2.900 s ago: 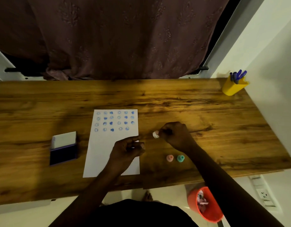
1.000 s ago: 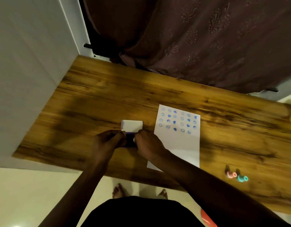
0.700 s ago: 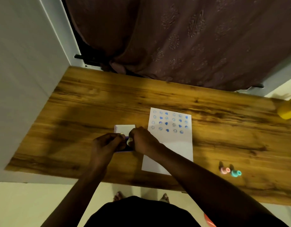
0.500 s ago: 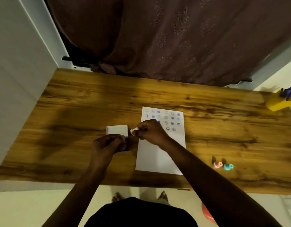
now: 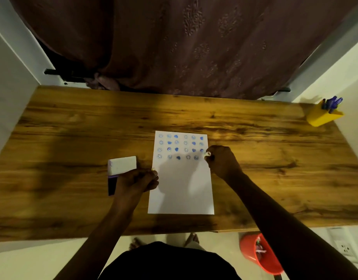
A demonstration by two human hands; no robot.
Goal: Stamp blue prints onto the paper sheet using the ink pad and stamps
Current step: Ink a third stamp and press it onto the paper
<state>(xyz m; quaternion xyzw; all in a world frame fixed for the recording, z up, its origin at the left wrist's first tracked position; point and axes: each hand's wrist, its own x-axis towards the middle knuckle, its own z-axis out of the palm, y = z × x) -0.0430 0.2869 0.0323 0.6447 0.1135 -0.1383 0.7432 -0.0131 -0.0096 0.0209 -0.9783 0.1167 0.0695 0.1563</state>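
A white paper sheet (image 5: pixel 181 190) lies on the wooden table (image 5: pixel 73 138). Its upper part carries four rows of blue smiley and heart prints. My right hand (image 5: pixel 222 161) pinches a small white stamp (image 5: pixel 207 154) at the right end of the fourth row, at the paper's right edge. Left of the sheet sits the ink pad (image 5: pixel 111 185), dark blue with its white lid (image 5: pixel 122 165) flipped open toward the back. My left hand (image 5: pixel 136 180) lies curled over the pad's right side, fingertips at the paper's left edge.
A yellow pen holder (image 5: pixel 323 116) with blue pens stands at the table's far right corner. A red bin (image 5: pixel 260 253) sits on the floor below the front edge. A dark curtain (image 5: pixel 184 47) hangs behind the table; white walls flank it.
My right hand carried the white stamp from the ink pad rightward across the sheet to the end of the fourth row. My left hand stayed at the pad. The view swung right.
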